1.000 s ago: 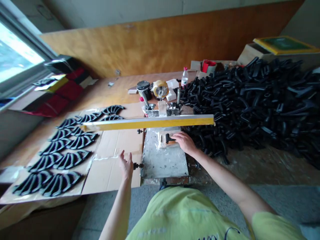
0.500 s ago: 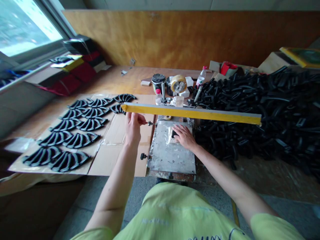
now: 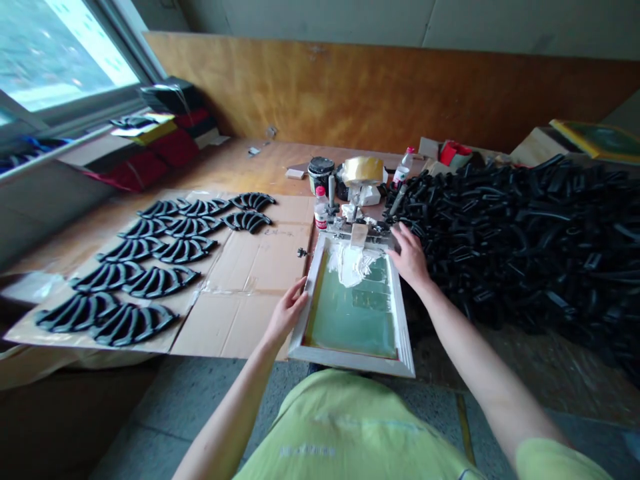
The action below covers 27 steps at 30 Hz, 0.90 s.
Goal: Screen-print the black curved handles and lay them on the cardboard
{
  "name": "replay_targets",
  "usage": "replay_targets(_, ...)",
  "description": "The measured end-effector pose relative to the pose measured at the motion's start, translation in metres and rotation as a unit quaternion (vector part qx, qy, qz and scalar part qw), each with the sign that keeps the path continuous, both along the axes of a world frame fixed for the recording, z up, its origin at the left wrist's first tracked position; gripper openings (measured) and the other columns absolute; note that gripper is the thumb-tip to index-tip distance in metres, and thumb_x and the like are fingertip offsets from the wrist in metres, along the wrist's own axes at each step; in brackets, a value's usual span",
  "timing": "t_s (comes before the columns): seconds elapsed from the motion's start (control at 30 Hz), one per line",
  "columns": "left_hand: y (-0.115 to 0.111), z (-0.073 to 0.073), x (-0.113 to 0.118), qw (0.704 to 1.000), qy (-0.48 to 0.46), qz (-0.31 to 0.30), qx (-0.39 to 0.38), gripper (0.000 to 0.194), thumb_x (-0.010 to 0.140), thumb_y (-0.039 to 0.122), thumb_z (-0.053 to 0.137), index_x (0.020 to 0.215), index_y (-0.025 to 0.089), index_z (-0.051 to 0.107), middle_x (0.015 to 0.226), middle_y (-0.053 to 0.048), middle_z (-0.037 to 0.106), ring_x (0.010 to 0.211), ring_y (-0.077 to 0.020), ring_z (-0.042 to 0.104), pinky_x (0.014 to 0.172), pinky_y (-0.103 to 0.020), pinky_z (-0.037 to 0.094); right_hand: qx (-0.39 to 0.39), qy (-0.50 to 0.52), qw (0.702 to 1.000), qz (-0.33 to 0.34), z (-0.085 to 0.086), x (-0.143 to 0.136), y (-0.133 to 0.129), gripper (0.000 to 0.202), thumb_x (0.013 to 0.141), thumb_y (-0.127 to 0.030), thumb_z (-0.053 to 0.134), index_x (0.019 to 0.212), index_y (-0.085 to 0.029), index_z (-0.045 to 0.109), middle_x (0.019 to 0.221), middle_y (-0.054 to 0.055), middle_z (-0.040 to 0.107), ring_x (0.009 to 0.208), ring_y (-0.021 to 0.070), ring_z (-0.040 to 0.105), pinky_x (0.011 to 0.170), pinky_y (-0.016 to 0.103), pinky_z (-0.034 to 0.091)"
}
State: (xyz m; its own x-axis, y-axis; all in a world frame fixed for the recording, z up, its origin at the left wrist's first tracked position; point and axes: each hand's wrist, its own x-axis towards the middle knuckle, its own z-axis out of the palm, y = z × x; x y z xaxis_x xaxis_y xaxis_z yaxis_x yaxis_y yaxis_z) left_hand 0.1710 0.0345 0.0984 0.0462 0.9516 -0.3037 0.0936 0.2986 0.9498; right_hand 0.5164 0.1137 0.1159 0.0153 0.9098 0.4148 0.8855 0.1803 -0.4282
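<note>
A screen-printing frame point(image 3: 406, 333) with green mesh lies flat at the table's front edge, its pale rails around the mesh. White ink point(image 3: 353, 265) is smeared over the mesh's far end, and a pale squeegee blade point(image 3: 359, 235) rests beside it. My left hand point(image 3: 287, 312) is closed on the frame's left rail, thumb uppermost. Beside the far right corner, my right hand point(image 3: 412, 259) has its fingers apart and holds nothing visible. The metal plate and the black part under the screen are hidden.
Several black ribbed parts point(image 3: 170, 281) lie in rows on cardboard point(image 3: 215, 327) at left. A large heap of black parts point(image 3: 500, 233) fills the right. Behind the frame stand bottles point(image 3: 321, 208), a paint tub point(image 3: 320, 175) and a tape roll point(image 3: 363, 171).
The raised screen frame has come down flat over the metal plate. My left hand moved down along with it. My right hand left the black part on the plate and moved right and away from me.
</note>
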Motion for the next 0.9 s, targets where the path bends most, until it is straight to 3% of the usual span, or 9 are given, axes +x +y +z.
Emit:
replay_targets(0.03,0.0,-0.012,0.001,1.0,0.004,0.0,-0.007,0.079,0.071,0.059,0.066,0.137,0.016,0.052,0.072,0.0,0.067,0.057,-0.0136,0.056,0.052,-0.023,0.043,0.005,-0.016,0.999,0.029,0.005,-0.017,0.012,0.059,0.083,-0.023,0.064,0.139,-0.018,0.047,0.145,0.015,0.043,0.134,0.0303,0.039,0.11,0.047,0.035)
replay_targets(0.1,0.003,-0.032,0.003,1.0,0.025,0.008,-0.012,0.077,0.072,0.056,0.065,0.138,0.018,0.05,0.069,0.001,0.065,0.057,-0.0136,0.056,0.053,-0.023,0.044,-0.031,-0.06,0.995,0.07,0.009,-0.049,0.031,0.056,0.081,-0.018,0.066,0.135,-0.016,0.05,0.137,0.017,0.049,0.128,0.0304,0.043,0.106,0.044,0.038)
replay_targets(0.23,0.007,-0.053,0.004,0.998,0.058,0.016,-0.002,0.067,0.074,0.054,0.063,0.132,0.019,0.056,0.071,0.0,0.065,0.061,-0.0152,0.058,0.057,-0.026,0.046,-0.142,-0.133,0.976,0.098,0.004,-0.073,0.043,0.017,0.082,-0.02,0.065,0.099,-0.017,0.066,0.101,0.01,0.066,0.096,0.0234,0.06,0.086,0.033,0.046)
replay_targets(0.33,0.005,-0.056,0.002,0.998,0.064,0.02,0.002,0.063,0.075,0.054,0.062,0.128,0.019,0.059,0.074,-0.001,0.066,0.064,-0.0164,0.059,0.06,-0.027,0.047,-0.13,-0.164,0.976,0.068,0.001,-0.062,0.038,0.01,0.084,-0.025,0.063,0.089,-0.017,0.065,0.096,0.011,0.068,0.094,0.0236,0.059,0.082,0.031,0.045)
replay_targets(0.47,0.002,-0.055,0.002,0.997,0.067,0.026,0.003,0.061,0.077,0.053,0.061,0.127,0.02,0.06,0.079,-0.002,0.067,0.07,-0.0178,0.061,0.063,-0.028,0.049,-0.105,-0.179,0.977,0.045,-0.006,-0.062,0.025,0.008,0.083,-0.016,0.058,0.087,-0.015,0.065,0.093,0.014,0.067,0.096,0.0263,0.056,0.083,0.034,0.044)
replay_targets(0.53,0.002,-0.055,0.003,0.997,0.068,0.025,0.0,0.061,0.077,0.053,0.061,0.128,0.02,0.06,0.08,-0.002,0.068,0.071,-0.018,0.062,0.064,-0.028,0.049,-0.097,-0.173,0.976,0.086,-0.012,-0.069,0.012,0.013,0.081,-0.01,0.054,0.086,-0.015,0.065,0.091,0.013,0.067,0.096,0.0258,0.055,0.084,0.034,0.044)
replay_targets(0.63,0.001,-0.054,0.003,0.997,0.067,0.022,-0.005,0.061,0.078,0.053,0.061,0.129,0.021,0.059,0.082,-0.003,0.068,0.071,-0.018,0.062,0.064,-0.028,0.049,-0.082,-0.159,0.961,0.212,-0.016,-0.073,-0.013,0.022,0.078,-0.003,0.051,0.087,-0.016,0.066,0.089,0.01,0.065,0.097,0.0239,0.055,0.083,0.032,0.044)
replay_targets(0.77,0.001,-0.053,0.001,0.998,0.067,0.018,-0.001,0.061,0.077,0.054,0.061,0.128,0.02,0.059,0.083,-0.003,0.068,0.071,-0.0182,0.062,0.063,-0.028,0.048,-0.092,-0.128,0.927,0.34,-0.007,-0.062,-0.027,0.023,0.077,-0.004,0.053,0.087,-0.018,0.067,0.087,0.006,0.065,0.092,0.0214,0.056,0.08,0.031,0.045)
replay_targets(0.9,0.002,-0.052,0.0,0.998,0.061,0.004,0.0,0.064,0.079,0.056,0.059,0.131,0.019,0.057,0.082,-0.003,0.067,0.069,-0.0175,0.061,0.062,-0.027,0.047,-0.101,-0.084,0.952,0.277,-0.001,-0.062,-0.015,0.015,0.08,-0.009,0.056,0.084,-0.019,0.066,0.086,0.005,0.065,0.088,0.0208,0.057,0.078,0.031,0.046)
